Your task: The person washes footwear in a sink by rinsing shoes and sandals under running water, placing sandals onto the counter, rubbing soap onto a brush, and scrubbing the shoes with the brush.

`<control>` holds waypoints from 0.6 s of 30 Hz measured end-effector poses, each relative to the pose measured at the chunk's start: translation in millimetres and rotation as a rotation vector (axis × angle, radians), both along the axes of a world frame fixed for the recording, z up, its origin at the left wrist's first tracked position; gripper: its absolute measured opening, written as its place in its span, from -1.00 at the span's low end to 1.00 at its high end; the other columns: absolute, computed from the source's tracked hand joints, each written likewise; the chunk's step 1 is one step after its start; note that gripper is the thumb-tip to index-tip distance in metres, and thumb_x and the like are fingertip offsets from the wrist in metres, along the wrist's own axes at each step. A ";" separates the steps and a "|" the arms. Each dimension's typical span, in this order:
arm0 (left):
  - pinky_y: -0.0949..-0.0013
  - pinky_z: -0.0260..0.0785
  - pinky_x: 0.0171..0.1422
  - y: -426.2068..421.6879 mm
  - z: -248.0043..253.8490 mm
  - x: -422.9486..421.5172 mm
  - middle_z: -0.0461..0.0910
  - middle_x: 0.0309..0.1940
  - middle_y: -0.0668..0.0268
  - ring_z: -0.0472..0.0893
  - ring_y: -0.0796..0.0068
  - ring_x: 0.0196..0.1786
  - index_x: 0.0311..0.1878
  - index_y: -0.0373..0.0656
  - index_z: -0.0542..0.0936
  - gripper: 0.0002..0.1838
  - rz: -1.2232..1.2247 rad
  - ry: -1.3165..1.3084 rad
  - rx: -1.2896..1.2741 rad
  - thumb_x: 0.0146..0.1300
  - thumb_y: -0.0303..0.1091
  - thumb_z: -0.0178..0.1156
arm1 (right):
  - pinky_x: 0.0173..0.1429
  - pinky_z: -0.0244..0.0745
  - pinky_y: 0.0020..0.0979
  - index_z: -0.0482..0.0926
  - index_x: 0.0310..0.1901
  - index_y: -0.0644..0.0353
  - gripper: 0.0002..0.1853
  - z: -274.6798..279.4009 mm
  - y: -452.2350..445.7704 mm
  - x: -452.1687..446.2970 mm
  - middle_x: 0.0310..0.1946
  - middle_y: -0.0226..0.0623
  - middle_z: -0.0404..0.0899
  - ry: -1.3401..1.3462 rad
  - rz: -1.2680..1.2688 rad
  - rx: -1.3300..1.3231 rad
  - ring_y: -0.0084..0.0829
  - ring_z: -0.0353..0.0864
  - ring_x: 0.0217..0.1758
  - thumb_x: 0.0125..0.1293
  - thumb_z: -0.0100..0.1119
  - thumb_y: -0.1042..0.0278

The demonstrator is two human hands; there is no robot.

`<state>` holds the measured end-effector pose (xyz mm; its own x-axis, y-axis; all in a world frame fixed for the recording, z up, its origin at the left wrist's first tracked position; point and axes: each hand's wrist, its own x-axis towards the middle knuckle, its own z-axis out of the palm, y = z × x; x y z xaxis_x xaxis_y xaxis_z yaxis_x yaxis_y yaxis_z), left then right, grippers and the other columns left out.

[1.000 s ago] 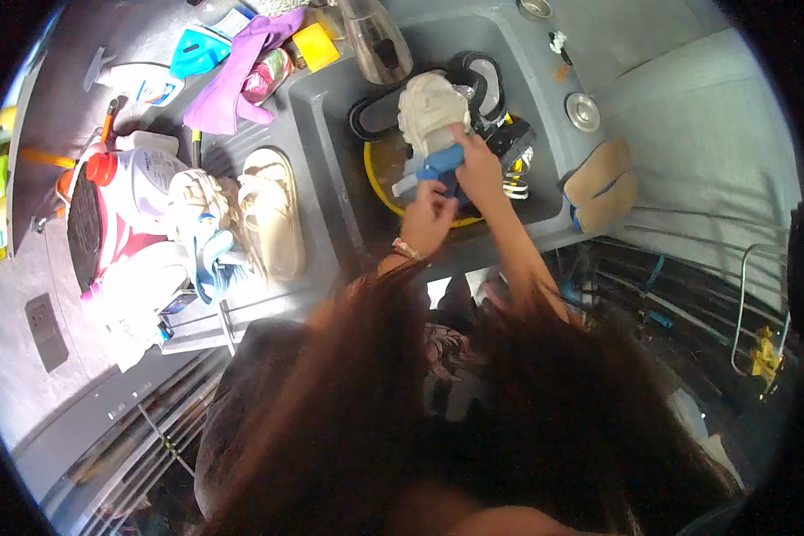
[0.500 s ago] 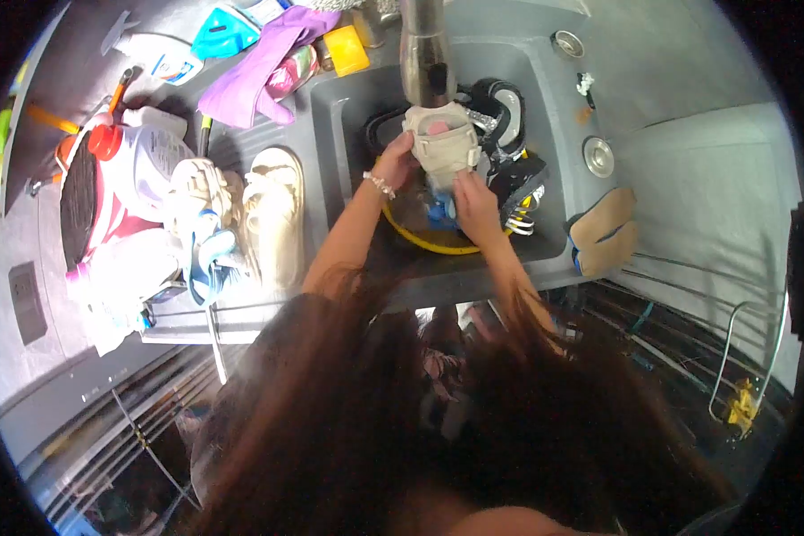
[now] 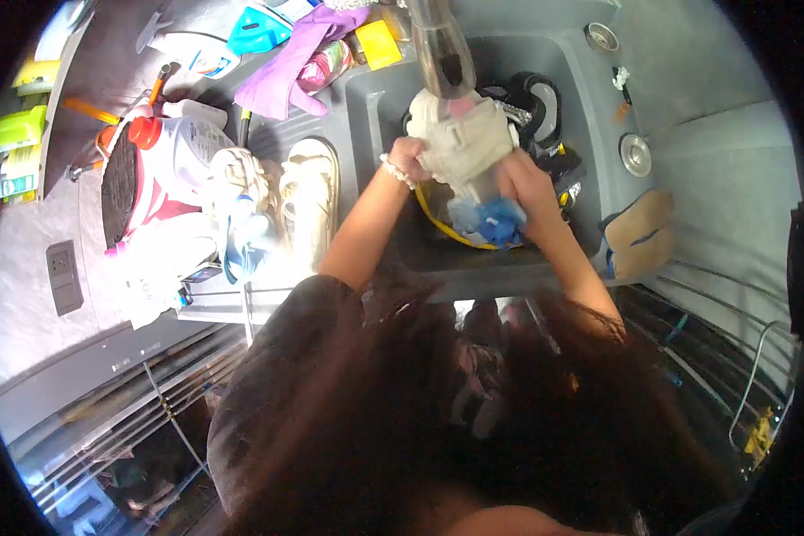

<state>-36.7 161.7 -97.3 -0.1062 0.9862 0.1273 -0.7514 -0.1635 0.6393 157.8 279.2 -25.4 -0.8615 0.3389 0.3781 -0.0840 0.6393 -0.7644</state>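
Observation:
Under the tap, both hands hold a cream strapped shoe, blurred by motion. My left hand grips its left side, fingers closed. My right hand is closed on its lower right edge. A blue and white crumpled item shows just below the shoe; whether my right hand touches it I cannot tell. Beneath is a yellow-rimmed basin in the grey sink. Black sandals lie at the basin's right side, partly hidden by the shoe and my right hand.
Pale shoes stand left of the sink, beside a white bottle with a red cap. A purple glove and a yellow sponge lie behind. Beige insoles rest on the sink's right edge. Metal drain fittings sit nearby.
The view has swung, so the surroundings sit farther right. The cream shoe has turned in my hands and tilts now. More of the blue and white item shows below it.

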 end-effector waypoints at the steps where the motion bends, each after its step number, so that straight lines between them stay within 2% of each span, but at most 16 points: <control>1: 0.02 0.12 0.47 -7.4 0.2 14.4 0.27 0.36 0.03 0.32 0.04 0.36 0.45 -0.10 0.10 0.01 0.095 -0.047 -0.144 -0.06 0.06 0.30 | -0.17 0.47 -0.17 0.44 0.05 0.19 -0.72 -3.2 0.3 -1.2 -0.15 -0.02 0.51 -0.082 -0.115 0.005 0.06 0.56 -0.18 0.31 0.00 0.41; 2: 0.02 0.12 0.47 -8.4 -2.8 25.7 0.27 0.36 0.03 0.32 0.04 0.36 0.45 -0.10 0.10 0.01 0.089 -0.048 -0.147 -0.06 0.06 0.30 | -0.17 0.47 -0.15 0.47 -0.03 0.18 -0.75 -8.7 1.9 -1.1 -0.15 -0.04 0.52 -0.149 -0.155 -0.079 0.07 0.56 -0.18 0.31 -0.01 0.31; 3: 0.02 0.22 0.38 -7.4 -9.3 35.9 0.37 0.27 0.05 0.40 0.03 0.28 0.38 -0.17 0.22 -0.15 0.242 -0.193 -0.316 0.02 0.00 0.17 | -0.17 0.47 -0.15 0.47 -0.03 0.18 -0.75 -17.2 2.5 -1.1 -0.15 -0.04 0.52 -0.148 -0.162 -0.079 0.07 0.56 -0.18 0.31 -0.01 0.31; 4: 0.01 0.32 0.29 -6.7 -16.7 42.3 0.47 0.19 0.07 0.48 0.02 0.21 0.30 -0.24 0.35 -0.29 0.394 -0.337 -0.486 0.09 -0.05 0.05 | -0.15 0.46 -0.13 0.49 -0.06 0.19 -0.75 -28.7 1.7 -0.7 -0.15 -0.05 0.53 -0.219 -0.184 -0.209 0.07 0.57 -0.16 0.29 -0.01 0.31; 5: 0.01 0.32 0.29 -6.7 -23.6 45.5 0.47 0.19 0.07 0.48 0.02 0.21 0.30 -0.24 0.35 -0.29 0.387 -0.336 -0.488 0.09 -0.05 0.05 | -0.13 0.46 -0.11 0.51 -0.08 0.19 -0.75 -41.9 0.0 0.4 -0.14 -0.06 0.54 -0.290 -0.205 -0.339 0.06 0.57 -0.15 0.27 0.00 0.30; 6: 0.02 0.33 0.28 -7.5 -32.0 48.5 0.49 0.17 0.07 0.50 0.03 0.18 0.27 -0.23 0.38 -0.30 0.449 -0.385 -0.487 0.09 -0.03 0.05 | -0.04 0.47 -0.33 0.52 0.00 0.20 -0.68 -58.2 -1.6 4.0 -0.23 0.02 0.61 -0.302 -0.249 -0.345 -0.10 0.62 -0.15 0.31 0.05 0.21; 7: 0.03 0.34 0.27 -7.3 -36.9 50.2 0.51 0.14 0.07 0.51 0.04 0.16 0.24 -0.23 0.41 -0.32 0.512 -0.433 -0.484 0.08 -0.01 0.05 | -0.04 0.47 -0.33 0.52 0.00 0.20 -0.68 -66.8 -1.1 7.0 -0.23 0.02 0.61 -0.301 -0.253 -0.346 -0.10 0.62 -0.15 0.31 0.05 0.21; 9: 0.06 0.34 0.27 -10.7 -45.9 50.6 0.54 0.11 0.08 0.53 0.06 0.14 0.23 -0.23 0.42 -0.34 0.514 -0.484 -0.477 0.09 -0.03 0.03 | -0.01 0.48 -0.27 0.52 -0.02 0.26 -0.63 -77.4 -1.1 9.9 -0.20 0.07 0.61 -0.494 -0.171 -0.171 0.00 0.61 -0.09 0.31 0.02 0.13; 10: 0.07 0.34 0.27 -12.7 -50.9 51.7 0.54 0.10 0.09 0.53 0.06 0.14 0.23 -0.23 0.43 -0.35 0.500 -0.465 -0.470 0.10 -0.03 0.03 | -0.04 0.48 -0.16 0.51 -0.07 0.29 -0.63 -81.4 -4.5 2.3 -0.20 0.13 0.59 -0.518 -0.153 -0.161 0.08 0.57 -0.05 0.31 -0.01 0.12; 11: 0.08 0.34 0.27 -15.4 -56.2 53.0 0.55 0.09 0.09 0.54 0.07 0.13 0.22 -0.22 0.43 -0.35 0.485 -0.445 -0.467 0.11 -0.03 0.02 | -0.04 0.48 -0.16 0.51 -0.07 0.29 -0.63 -86.4 -8.0 -9.4 -0.20 0.13 0.59 -0.520 -0.149 -0.168 0.08 0.57 -0.05 0.31 -0.01 0.12; 13: 0.08 0.33 0.29 -14.4 -54.4 62.2 0.53 0.12 0.08 0.53 0.06 0.14 0.24 -0.21 0.42 -0.35 0.501 -0.432 -0.498 0.11 -0.02 0.02 | -0.07 0.50 -0.09 0.54 -0.24 0.28 -0.65 -83.0 -12.5 -34.0 -0.23 0.05 0.61 -0.574 -0.031 -0.080 0.10 0.60 -0.18 0.24 0.03 0.10; 14: 0.05 0.25 0.35 -11.2 -44.4 65.3 0.46 0.20 0.06 0.45 0.04 0.22 0.29 -0.21 0.35 -0.29 0.561 -0.423 -0.520 0.11 0.01 -0.01 | -0.08 0.50 -0.06 0.50 -0.10 0.21 -0.66 -82.3 -12.9 -36.2 -0.22 0.07 0.60 -0.419 0.012 -0.100 0.11 0.60 -0.16 0.27 -0.03 0.13; 15: 0.01 0.17 0.42 -9.8 -38.6 68.3 0.38 0.27 0.05 0.38 0.01 0.30 0.35 -0.21 0.29 -0.23 0.623 -0.416 -0.543 0.10 0.05 -0.03 | -0.08 0.50 -0.06 0.50 -0.10 0.21 -0.66 -81.3 -12.1 -34.9 -0.22 0.07 0.60 -0.421 0.015 -0.102 0.11 0.60 -0.16 0.27 -0.03 0.13; 16: 0.01 0.15 0.44 -11.3 -43.4 60.1 0.37 0.28 0.03 0.37 0.00 0.31 0.36 -0.22 0.27 -0.22 0.581 -0.412 -0.486 0.10 0.04 -0.03 | -0.09 0.50 -0.06 0.46 -0.02 0.16 -0.66 -79.8 -10.9 -31.9 -0.20 0.09 0.59 -0.500 0.036 -0.074 0.10 0.60 -0.16 0.29 -0.06 0.14; 18: 0.01 0.14 0.44 -8.8 -42.0 44.7 0.36 0.28 0.03 0.37 -0.01 0.31 0.36 -0.21 0.26 -0.21 0.583 -0.405 -0.430 0.09 0.04 -0.02 | -0.11 0.50 -0.05 0.34 0.14 0.01 -0.64 -35.7 -12.0 -20.7 -0.19 0.11 0.58 -0.722 0.084 -0.074 0.10 0.60 -0.18 0.32 -0.12 0.20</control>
<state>8.0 152.9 -139.2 -0.5717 0.7128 -0.4064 -0.8075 -0.4009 0.4327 137.1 267.1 -61.1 -0.9117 0.2634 -0.3154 0.4108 0.5976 -0.6886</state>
